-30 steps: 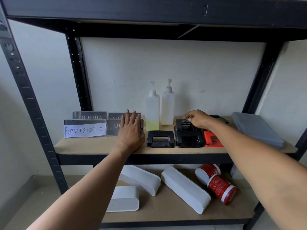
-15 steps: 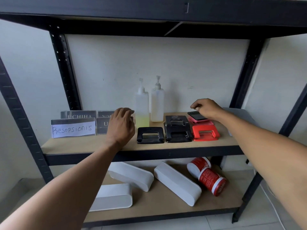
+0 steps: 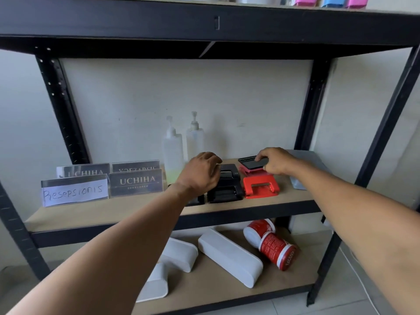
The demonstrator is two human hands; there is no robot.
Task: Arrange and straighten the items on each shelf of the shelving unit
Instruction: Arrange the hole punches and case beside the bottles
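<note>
My left hand [image 3: 202, 171] is over the middle wooden shelf [image 3: 127, 212], fingers curled onto the back of the large black metal hole punch [image 3: 225, 185]. Just beside it, my right hand [image 3: 273, 161] pinches a flat black ridged tool [image 3: 251, 163] resting on the rear of the red metal hole punch [image 3: 259, 184]. Two translucent pump bottles [image 3: 173, 151] stand behind, clear acrylic name signs [image 3: 136, 181] sit to the left, and white oblong plastic boxes [image 3: 229, 258] and red labelled cans [image 3: 277, 250] lie askew on the shelf below.

A plain off-white wall [image 3: 227, 105] stands directly behind the shelving unit. Pale floor tiles [image 3: 295, 306] lie beneath the unit. A thin white cable [image 3: 354, 271] runs down beside its right front post.
</note>
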